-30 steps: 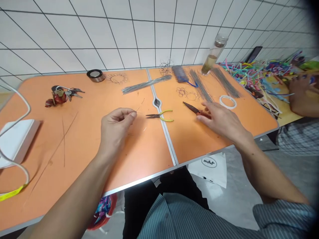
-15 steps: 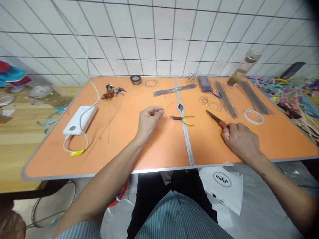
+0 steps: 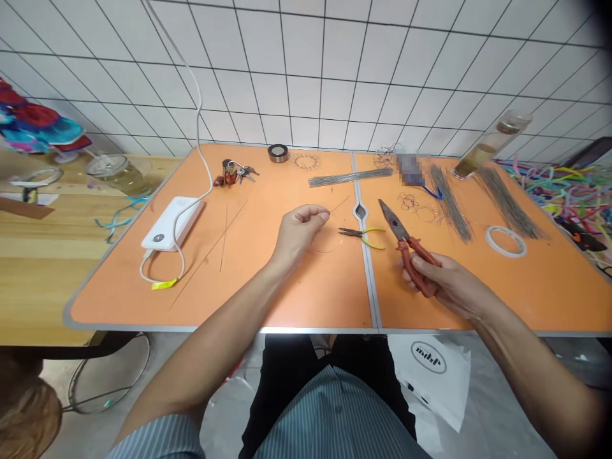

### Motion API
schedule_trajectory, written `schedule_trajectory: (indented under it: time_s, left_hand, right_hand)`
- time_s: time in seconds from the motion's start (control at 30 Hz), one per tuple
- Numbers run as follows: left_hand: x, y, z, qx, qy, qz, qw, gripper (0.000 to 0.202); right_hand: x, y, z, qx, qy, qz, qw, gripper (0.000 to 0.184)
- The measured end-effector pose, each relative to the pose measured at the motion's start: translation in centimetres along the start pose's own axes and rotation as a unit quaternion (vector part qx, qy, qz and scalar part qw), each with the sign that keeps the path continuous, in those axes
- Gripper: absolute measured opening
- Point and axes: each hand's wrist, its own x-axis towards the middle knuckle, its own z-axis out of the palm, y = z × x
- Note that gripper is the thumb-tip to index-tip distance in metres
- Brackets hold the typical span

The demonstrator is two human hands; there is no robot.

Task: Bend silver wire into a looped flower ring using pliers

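Observation:
My left hand [image 3: 302,233] is closed in a pinch over the middle of the orange table, holding a thin wire [image 3: 340,204] that sticks out past the fingertips. In my right hand [image 3: 442,280] is a large pair of pliers [image 3: 396,224] with red handles; the fingers wrap the handles and the jaws point up and left. Between the two hands lie small pliers [image 3: 351,233] with yellow handles, across the table's seam. Behind them rests a bundle of straight wires [image 3: 351,177]. Bent wire loops [image 3: 410,203] lie beyond the red-handled pliers.
A white power bank [image 3: 169,223] with a cable and a bunch of keys [image 3: 236,172] lie at left. Black tape [image 3: 278,152] sits at the back. At right are wire bundles [image 3: 509,204], a white ring [image 3: 505,241] and a leaning glass bottle [image 3: 490,146].
My right hand has lifted and turned the red-handled pliers, so their side and both handles now show. The left hand keeps its pinch. The whole view has shifted slightly.

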Motion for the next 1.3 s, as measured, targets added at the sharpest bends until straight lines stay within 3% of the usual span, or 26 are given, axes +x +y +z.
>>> schedule_trajectory:
  time_s: [0.17,0.37,0.6,0.93,1.17,1.3]
  left_hand:
    - [0.3,0.3,-0.1,-0.067,-0.025,-0.047,0.996,0.031]
    - [0.4,0.4,-0.4,-0.134,-0.071,-0.097,0.984,0.037]
    - [0.5,0.6,-0.6,-0.154,-0.098,-0.101,0.978,0.041]
    - [0.7,1.1,-0.9,-0.223,-0.156,-0.123,0.954,0.044]
    - [0.6,1.0,-1.1,-0.248,-0.216,-0.132,0.935,0.046]
    - [0.6,0.9,-1.2,-0.227,-0.225,-0.134,0.938,0.047]
  right_hand:
    - [1.5,-1.3,1.7,-0.049,-0.037,-0.023,0.998,0.063]
    - [2.2,-2.4,2.7,-0.077,-0.093,-0.044,0.992,0.056]
    - [2.8,-3.1,3.2,-0.065,-0.138,-0.047,0.987,0.054]
    - [2.5,-4.0,3.3,-0.006,-0.257,0.024,0.966,0.054]
    - [2.9,-4.5,4.1,-0.003,-0.29,0.06,0.955,0.061]
    - [3.2,-4.7,4.8,-0.01,-0.304,0.062,0.95,0.056]
